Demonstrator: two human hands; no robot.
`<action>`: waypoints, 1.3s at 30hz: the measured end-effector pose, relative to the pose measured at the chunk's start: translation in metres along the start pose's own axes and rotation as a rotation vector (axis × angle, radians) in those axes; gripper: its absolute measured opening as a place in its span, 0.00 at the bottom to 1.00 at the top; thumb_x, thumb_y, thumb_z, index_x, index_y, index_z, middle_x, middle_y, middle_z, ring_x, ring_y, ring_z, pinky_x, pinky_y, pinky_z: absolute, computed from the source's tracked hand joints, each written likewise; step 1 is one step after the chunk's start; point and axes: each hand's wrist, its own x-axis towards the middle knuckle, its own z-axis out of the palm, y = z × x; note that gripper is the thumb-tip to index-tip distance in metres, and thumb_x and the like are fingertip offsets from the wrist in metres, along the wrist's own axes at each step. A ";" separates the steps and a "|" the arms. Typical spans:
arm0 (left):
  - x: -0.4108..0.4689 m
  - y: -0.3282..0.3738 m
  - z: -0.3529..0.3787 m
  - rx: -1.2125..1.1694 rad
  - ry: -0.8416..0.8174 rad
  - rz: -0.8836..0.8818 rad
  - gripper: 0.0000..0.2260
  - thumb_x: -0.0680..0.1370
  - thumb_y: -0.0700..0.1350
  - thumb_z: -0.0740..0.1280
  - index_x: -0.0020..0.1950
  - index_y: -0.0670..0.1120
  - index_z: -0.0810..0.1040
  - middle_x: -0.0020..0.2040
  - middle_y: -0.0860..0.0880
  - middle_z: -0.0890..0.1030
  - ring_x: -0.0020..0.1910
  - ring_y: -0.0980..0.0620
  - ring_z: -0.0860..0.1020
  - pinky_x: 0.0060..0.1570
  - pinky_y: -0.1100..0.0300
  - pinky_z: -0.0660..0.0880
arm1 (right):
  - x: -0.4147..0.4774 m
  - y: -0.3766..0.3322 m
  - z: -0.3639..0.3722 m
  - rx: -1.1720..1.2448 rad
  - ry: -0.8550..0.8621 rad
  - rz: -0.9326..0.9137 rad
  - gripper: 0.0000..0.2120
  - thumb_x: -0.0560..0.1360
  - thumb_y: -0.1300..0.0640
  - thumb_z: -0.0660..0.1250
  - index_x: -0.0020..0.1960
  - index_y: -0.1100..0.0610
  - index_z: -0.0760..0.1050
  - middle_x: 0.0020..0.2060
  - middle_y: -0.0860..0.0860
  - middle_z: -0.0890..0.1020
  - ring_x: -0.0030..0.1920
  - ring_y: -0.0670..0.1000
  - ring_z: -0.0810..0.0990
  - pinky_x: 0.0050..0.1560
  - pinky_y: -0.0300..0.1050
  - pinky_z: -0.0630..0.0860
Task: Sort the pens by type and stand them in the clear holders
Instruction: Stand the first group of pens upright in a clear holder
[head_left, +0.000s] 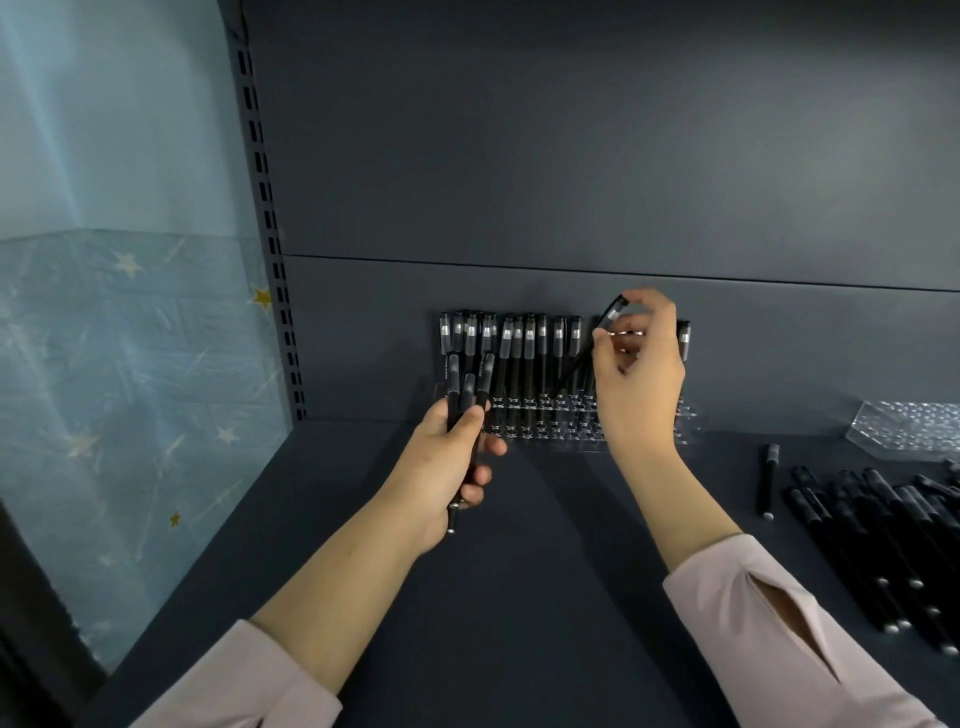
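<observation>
A clear holder (691, 415) stands against the back panel of the shelf, with several black capped pens (529, 358) upright in it. My left hand (449, 470) grips a bundle of three black pens (467, 395), caps up, just left of and in front of the holder. My right hand (636, 384) is raised over the holder's right half and pinches one black pen (584, 356) near its cap; the pen tilts, its lower end down among the standing pens. The holder's right part is partly hidden behind this hand.
A pile of several loose black pens (883, 551) lies on the dark shelf at the right, with a single pen (769, 480) lying apart beside it. A second clear holder (909, 426) sits at the far right. A slotted upright (270, 244) bounds the shelf on the left.
</observation>
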 end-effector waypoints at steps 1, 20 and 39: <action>0.000 0.000 -0.001 0.003 0.005 0.005 0.05 0.83 0.48 0.61 0.56 0.50 0.75 0.32 0.51 0.79 0.23 0.57 0.68 0.20 0.65 0.61 | 0.000 0.001 0.001 -0.003 -0.009 -0.008 0.18 0.77 0.65 0.64 0.61 0.47 0.67 0.46 0.48 0.76 0.43 0.40 0.76 0.43 0.29 0.72; -0.001 0.001 -0.003 -0.061 0.026 -0.007 0.04 0.83 0.47 0.61 0.55 0.50 0.73 0.33 0.52 0.81 0.23 0.58 0.68 0.20 0.66 0.62 | -0.002 0.013 0.019 -0.414 -0.341 -0.137 0.23 0.78 0.61 0.66 0.72 0.53 0.68 0.52 0.52 0.75 0.49 0.46 0.73 0.52 0.43 0.75; -0.005 0.001 0.003 0.011 -0.114 0.115 0.11 0.82 0.51 0.62 0.60 0.47 0.71 0.33 0.52 0.81 0.22 0.57 0.64 0.19 0.66 0.58 | -0.001 -0.027 0.006 0.527 -0.359 0.486 0.14 0.74 0.65 0.70 0.55 0.53 0.73 0.34 0.48 0.82 0.38 0.48 0.83 0.42 0.40 0.79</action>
